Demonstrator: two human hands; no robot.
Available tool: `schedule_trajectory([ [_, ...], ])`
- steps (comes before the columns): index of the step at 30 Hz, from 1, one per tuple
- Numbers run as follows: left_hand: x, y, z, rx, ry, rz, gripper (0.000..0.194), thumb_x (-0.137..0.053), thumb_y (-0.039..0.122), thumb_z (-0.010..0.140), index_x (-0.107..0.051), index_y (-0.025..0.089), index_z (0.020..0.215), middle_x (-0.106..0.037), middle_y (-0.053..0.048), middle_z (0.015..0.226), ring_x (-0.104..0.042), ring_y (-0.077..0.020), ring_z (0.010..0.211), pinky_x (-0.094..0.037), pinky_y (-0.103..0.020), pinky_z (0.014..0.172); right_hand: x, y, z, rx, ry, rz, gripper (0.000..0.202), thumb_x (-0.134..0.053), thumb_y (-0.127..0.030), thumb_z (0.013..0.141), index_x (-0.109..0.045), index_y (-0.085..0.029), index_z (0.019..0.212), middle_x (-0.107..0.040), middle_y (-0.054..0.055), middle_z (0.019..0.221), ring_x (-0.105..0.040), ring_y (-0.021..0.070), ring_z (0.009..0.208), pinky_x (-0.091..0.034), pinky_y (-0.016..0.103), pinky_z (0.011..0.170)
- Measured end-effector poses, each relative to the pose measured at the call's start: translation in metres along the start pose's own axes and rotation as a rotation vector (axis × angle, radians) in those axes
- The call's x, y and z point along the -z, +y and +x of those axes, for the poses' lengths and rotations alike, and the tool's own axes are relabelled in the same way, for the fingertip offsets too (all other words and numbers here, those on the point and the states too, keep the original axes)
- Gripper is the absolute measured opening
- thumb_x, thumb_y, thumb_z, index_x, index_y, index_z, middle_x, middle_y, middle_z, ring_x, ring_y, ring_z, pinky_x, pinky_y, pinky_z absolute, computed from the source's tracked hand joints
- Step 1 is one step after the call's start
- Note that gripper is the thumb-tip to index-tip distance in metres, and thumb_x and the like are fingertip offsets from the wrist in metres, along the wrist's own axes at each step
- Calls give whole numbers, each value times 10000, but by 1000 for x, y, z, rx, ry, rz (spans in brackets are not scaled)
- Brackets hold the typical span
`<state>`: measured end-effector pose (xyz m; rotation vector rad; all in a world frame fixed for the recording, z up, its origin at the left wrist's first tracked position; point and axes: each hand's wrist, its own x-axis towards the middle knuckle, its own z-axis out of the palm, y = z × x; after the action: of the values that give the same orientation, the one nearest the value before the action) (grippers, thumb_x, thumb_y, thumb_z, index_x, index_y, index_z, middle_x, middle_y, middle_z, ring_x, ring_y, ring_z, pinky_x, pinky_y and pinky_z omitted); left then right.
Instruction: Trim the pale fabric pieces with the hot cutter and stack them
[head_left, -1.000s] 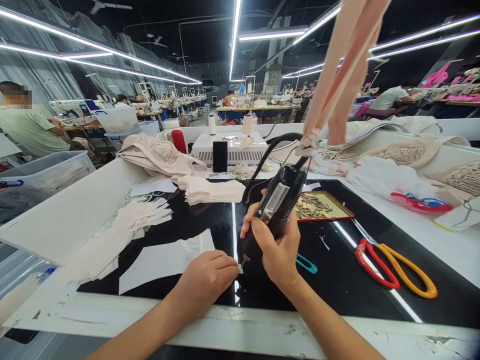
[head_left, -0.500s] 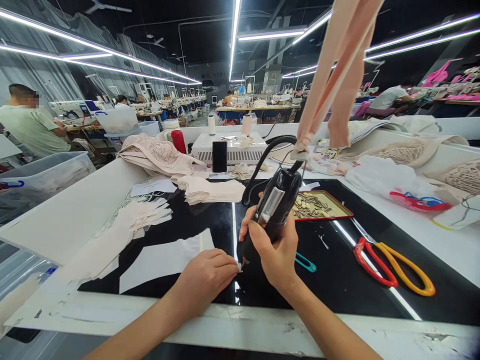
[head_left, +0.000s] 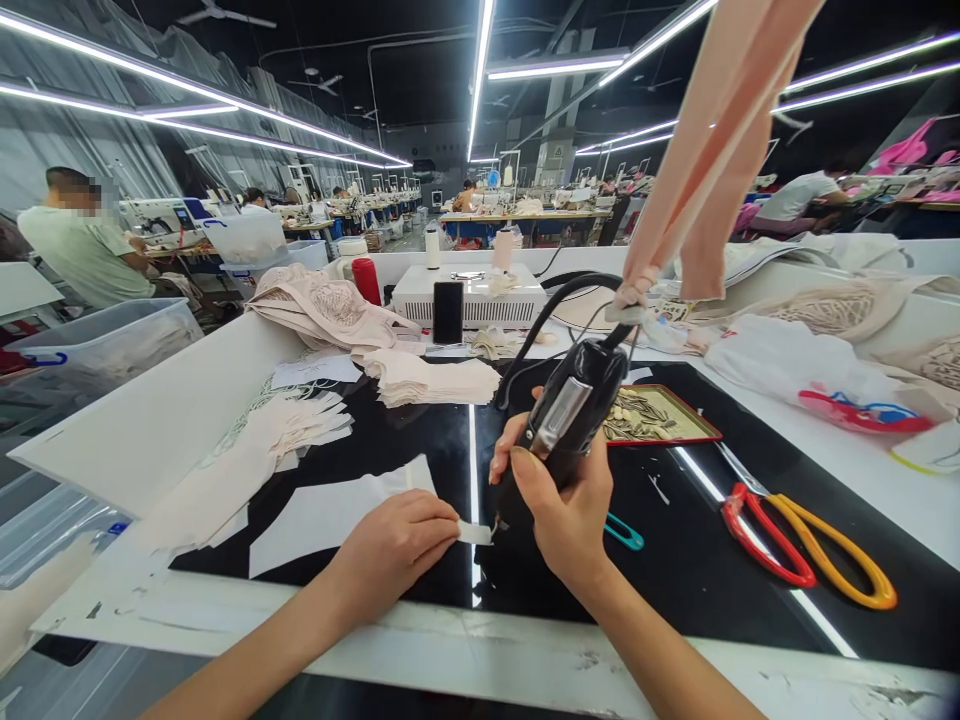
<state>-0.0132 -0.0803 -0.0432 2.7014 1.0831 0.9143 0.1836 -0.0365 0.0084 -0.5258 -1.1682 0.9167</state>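
- Two hands low over my black table (head_left: 390, 440), near its front edge.
- Right hand (head_left: 564, 500) wrapped tight around the black cutter (head_left: 566, 425), tip down.
- Left hand (head_left: 390, 545) pinches the white strip (head_left: 474, 533), whose end touches the cutter's tip.
- Scissors (head_left: 806, 540) lie well apart to my right.

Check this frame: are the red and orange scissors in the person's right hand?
No, the scissors lie on the black tabletop; the right hand grips a black corded tool.

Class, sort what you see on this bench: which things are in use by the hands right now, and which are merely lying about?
In use: black handheld tool in right hand; small white strip pinched by left hand.

Lying about: scissors, teal clip, red tray, folded fabric stack, phone.
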Motion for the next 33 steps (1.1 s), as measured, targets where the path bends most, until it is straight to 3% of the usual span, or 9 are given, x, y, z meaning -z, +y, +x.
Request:
schedule_trajectory([
  [9, 0, 1, -3, 54, -12, -15, 247, -517, 202, 1138, -743, 169, 1044, -762, -44, 1019, -705, -191, 958, -562, -306, 849, 6, 2, -2, 30, -20, 25, 281, -779, -224, 891, -599, -289, 1097, -713, -55, 828, -649, 126, 595, -577, 263, 523],
  [18, -14, 0, -4, 76, 37, -36, 243, -547, 228, 1128, -750, 169, 1010, -748, -46, 1009, -697, -190, 927, -539, -301, 841, 8, 6, 1, 4, -16, 47, 399, -800, -304, 923, -620, -298, 1279, -705, -37, 856, -656, 138, 629, -588, 293, 563],
  [26, -23, 0, -3, 66, 54, 6, 178, -612, 170, 1086, -754, 167, 980, -753, -40, 1007, -691, -180, 897, -539, -294, 839, -12, 16, 11, -1, 12, 77, 422, -821, -305, 883, -619, -286, 1253, -705, -43, 823, -643, 140, 619, -581, 296, 560],
  [33, -30, 1, -2, 61, 17, 96, 174, -641, 138, 1055, -719, 176, 904, -738, -30, 956, -690, -176, 899, -543, -297, 854, -18, 15, 12, -15, 33, 67, 405, -834, -328, 825, -617, -271, 1161, -691, -56, 773, -641, 141, 576, -562, 279, 508],
])
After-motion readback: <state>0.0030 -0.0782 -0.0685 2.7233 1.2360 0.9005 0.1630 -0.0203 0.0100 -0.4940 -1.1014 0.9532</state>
